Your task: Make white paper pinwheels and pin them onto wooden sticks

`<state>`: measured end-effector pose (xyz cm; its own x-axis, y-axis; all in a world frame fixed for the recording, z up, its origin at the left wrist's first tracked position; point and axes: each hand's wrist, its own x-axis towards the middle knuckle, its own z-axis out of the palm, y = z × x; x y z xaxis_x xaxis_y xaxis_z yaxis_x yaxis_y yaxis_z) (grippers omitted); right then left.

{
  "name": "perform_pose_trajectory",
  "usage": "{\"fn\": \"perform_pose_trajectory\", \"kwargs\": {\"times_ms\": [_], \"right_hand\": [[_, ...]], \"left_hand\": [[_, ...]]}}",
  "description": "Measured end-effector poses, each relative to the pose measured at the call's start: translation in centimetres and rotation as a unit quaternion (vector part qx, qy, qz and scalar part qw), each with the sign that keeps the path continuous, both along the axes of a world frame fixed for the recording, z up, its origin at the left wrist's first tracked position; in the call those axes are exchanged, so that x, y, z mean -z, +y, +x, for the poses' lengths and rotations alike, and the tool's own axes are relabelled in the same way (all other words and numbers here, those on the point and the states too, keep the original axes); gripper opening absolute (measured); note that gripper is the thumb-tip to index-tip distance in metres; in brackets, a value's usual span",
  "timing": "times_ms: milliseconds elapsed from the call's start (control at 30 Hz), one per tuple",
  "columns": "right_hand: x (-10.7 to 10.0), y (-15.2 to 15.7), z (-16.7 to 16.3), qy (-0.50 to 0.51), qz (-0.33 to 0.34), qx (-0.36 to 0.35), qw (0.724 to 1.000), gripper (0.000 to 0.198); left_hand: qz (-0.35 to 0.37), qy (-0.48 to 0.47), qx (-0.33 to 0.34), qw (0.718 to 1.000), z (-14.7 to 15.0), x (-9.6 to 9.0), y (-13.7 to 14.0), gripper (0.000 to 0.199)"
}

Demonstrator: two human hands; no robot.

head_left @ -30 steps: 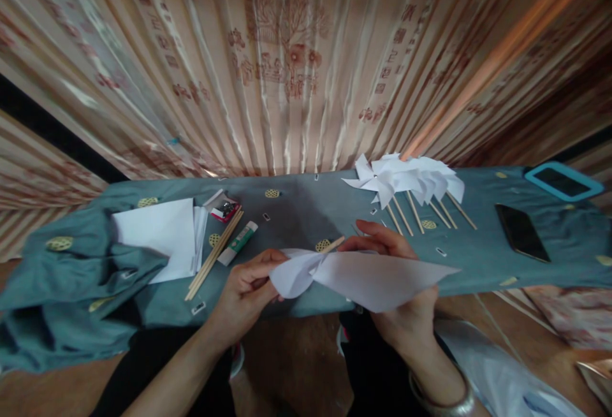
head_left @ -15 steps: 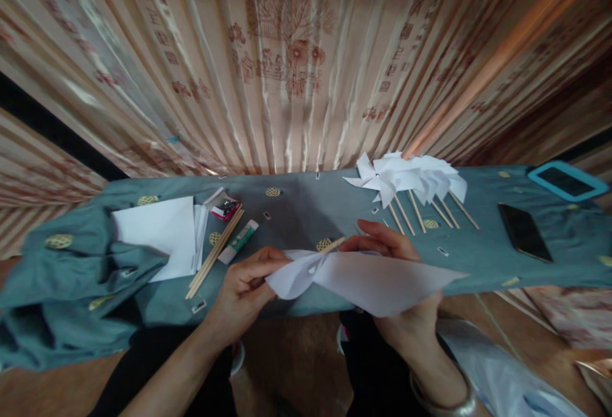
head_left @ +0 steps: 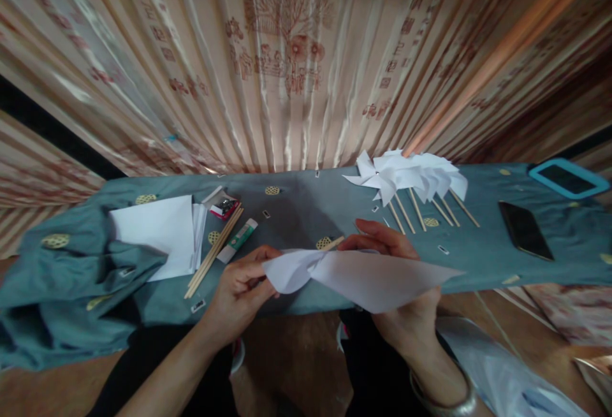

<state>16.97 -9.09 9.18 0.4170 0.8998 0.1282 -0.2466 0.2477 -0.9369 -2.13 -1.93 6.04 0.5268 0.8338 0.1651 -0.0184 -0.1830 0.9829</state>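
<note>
Left hand [head_left: 241, 286] pinches the pinwheel [head_left: 368, 280], right hand [head_left: 412, 320] holds it from behind; light pressure should avoid creases

From our head, close above our bare left hand [head_left: 243, 291] and bare right hand [head_left: 412, 316], we face forward and down, toward a pleated beige curtain [head_left: 287, 53].

Front pinwheel [head_left: 377, 278] between sticks [head_left: 214, 253] left, phone [head_left: 525, 230] right.

Patterned curtain [head_left: 296, 66] above brown floor [head_left: 287, 366]
</note>
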Motion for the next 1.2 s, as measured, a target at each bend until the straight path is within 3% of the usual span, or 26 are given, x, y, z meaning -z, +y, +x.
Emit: {"fn": "perform_pose_trajectory", "kwargs": {"times_ms": [233, 833, 1200], "right_hand": [[-0.22, 0.21, -0.29, 0.054, -0.006, 0.000, 0.999, 0.036], [0.07, 0.09, 0.06, 0.041, -0.006, -0.019, 0.999, 0.037], [0.39, 0.45, 0.32, -0.003, -0.048, 0.046, 0.998, 0.034]], "left_hand": [[0.016, 0.002, 0.000, 1.000, 0.04, -0.12, 0.05, 0.028], [0.013, 0.012, 0.001, 1.000, 0.02, -0.63, 0.07, 0.021], [0.044, 0.024, -0.032, 0.998, 0.23, -0.33, -0.30, 0.018]]}}
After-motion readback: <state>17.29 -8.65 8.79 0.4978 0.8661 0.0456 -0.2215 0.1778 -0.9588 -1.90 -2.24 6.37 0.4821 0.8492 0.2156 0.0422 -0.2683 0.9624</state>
